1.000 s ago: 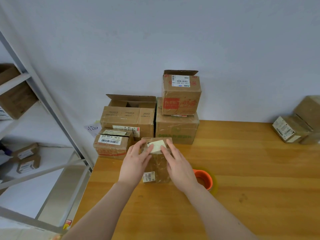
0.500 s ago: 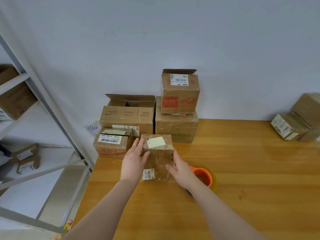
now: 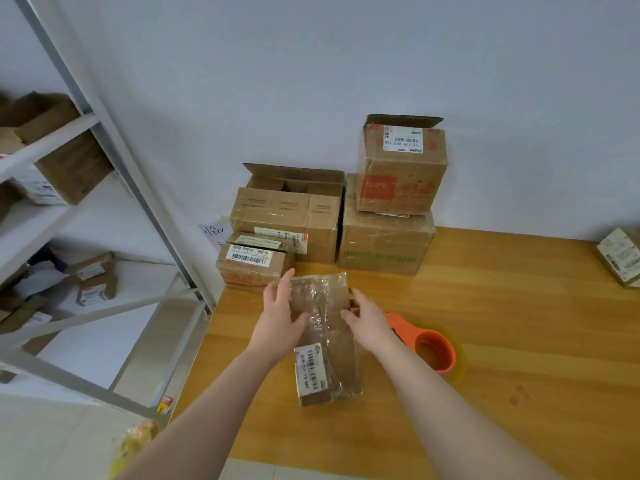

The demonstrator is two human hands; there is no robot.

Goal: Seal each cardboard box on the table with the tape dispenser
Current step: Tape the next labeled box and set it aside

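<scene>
A small brown cardboard box (image 3: 325, 337), wrapped in shiny clear tape and carrying a barcode label near its front end, lies on the wooden table (image 3: 502, 341). My left hand (image 3: 280, 317) holds its left side, thumb over the top face. My right hand (image 3: 367, 320) holds its right side, fingers curled round the edge. An orange tape dispenser (image 3: 429, 348) with a roll of clear tape lies on the table just right of my right hand, untouched.
Several cardboard boxes are stacked against the wall behind: an open-topped one (image 3: 291, 216), a small labelled one (image 3: 252, 265), a large one (image 3: 384, 244) with another box (image 3: 401, 168) on top. More boxes (image 3: 620, 258) sit far right. A metal shelf rack (image 3: 104, 161) stands left.
The small box has been tipped over towards me, so a long taped face is now up. My right hand has moved up its right side, and the view has shifted left.
</scene>
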